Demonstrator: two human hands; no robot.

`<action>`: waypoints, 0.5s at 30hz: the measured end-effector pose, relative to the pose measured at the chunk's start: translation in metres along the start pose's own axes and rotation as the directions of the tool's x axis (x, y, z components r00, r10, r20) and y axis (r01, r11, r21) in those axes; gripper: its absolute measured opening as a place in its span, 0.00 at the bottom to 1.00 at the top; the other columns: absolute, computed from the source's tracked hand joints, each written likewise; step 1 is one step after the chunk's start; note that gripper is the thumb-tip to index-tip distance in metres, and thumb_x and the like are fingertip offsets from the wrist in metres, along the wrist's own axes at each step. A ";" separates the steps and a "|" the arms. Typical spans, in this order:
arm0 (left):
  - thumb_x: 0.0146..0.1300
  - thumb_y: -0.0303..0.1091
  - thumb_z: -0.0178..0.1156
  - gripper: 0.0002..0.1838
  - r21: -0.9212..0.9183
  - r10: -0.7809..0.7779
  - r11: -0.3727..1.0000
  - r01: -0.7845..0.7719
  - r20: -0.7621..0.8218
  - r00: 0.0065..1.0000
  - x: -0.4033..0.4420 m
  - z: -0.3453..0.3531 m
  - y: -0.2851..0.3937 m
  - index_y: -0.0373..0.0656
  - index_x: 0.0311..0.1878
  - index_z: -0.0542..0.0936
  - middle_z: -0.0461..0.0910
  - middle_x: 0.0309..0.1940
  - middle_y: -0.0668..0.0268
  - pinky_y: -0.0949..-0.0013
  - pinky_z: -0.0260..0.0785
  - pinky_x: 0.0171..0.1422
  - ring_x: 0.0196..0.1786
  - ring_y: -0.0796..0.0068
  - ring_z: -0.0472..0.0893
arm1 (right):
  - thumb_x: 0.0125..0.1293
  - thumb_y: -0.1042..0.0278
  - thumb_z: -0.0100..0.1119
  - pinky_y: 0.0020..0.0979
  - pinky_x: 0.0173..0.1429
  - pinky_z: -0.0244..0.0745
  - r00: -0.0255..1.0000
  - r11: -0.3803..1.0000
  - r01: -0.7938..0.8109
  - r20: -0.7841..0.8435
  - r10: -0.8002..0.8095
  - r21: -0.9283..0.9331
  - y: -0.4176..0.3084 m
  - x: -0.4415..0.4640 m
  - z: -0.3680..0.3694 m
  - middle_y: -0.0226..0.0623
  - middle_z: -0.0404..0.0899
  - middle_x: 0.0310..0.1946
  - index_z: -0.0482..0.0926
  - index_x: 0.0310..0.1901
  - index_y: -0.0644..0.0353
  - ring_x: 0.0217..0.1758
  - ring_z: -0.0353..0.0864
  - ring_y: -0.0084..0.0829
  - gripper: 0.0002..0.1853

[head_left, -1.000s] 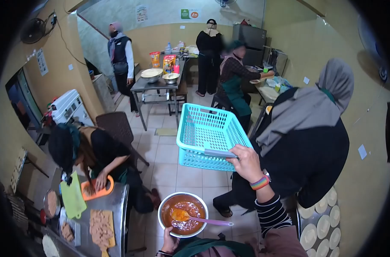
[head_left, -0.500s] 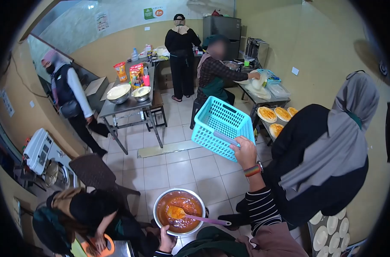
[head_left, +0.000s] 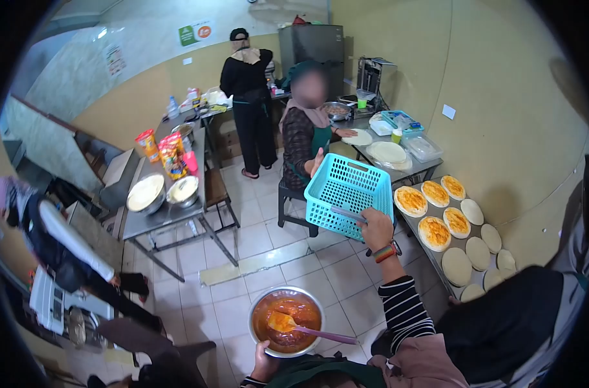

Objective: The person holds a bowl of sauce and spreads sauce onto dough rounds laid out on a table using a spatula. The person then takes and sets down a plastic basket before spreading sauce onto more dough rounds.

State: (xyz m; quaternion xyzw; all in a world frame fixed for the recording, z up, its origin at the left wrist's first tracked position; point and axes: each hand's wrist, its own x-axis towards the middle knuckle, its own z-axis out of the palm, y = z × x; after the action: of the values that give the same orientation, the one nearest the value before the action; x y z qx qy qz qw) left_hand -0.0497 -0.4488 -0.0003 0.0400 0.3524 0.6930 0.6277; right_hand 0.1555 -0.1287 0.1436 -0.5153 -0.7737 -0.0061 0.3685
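My right hand (head_left: 376, 231) is wrapped round the grey handle of a turquoise perforated basket (head_left: 349, 194), held out in front of me. No contents show inside the basket. Low in the view, my left hand (head_left: 264, 362) grips the rim of a metal bowl (head_left: 254, 323) of red-orange sauce. A spatula with a purple handle (head_left: 326, 335) rests in the bowl, its head coated with sauce. A seated person (head_left: 301, 139) beyond the basket has one hand raised close to its left side and the other on a flat dough round (head_left: 357, 137).
At the right, a metal table (head_left: 430, 249) carries dough rounds, several topped with orange sauce. The left table (head_left: 153, 223) holds bowls and packets. One person (head_left: 246, 97) stands at the back, another (head_left: 68, 233) at the left, and a third (head_left: 501, 323) is close on my right.
The view has swung right, bringing the table of dough rounds into sight. The seated person has turned towards the basket and raised a hand near it. My grips are unchanged.
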 end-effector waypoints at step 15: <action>0.52 0.39 0.44 0.31 0.392 -0.544 0.796 0.460 0.131 0.829 0.280 0.102 0.067 0.36 0.59 0.57 0.60 0.59 0.54 0.60 0.47 0.68 0.62 0.60 0.59 | 0.45 0.68 0.61 0.35 0.43 0.64 0.999 0.987 -0.008 0.046 0.016 -0.159 0.108 0.124 0.079 0.37 0.76 0.29 0.77 0.32 0.58 0.36 0.74 0.39 0.10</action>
State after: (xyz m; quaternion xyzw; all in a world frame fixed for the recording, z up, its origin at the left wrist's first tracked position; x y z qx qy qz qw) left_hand -0.1139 -0.1497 0.0038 0.1357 0.3884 0.4176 0.8101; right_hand 0.1727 0.0510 0.1175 -0.5477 -0.7762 -0.0531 0.3078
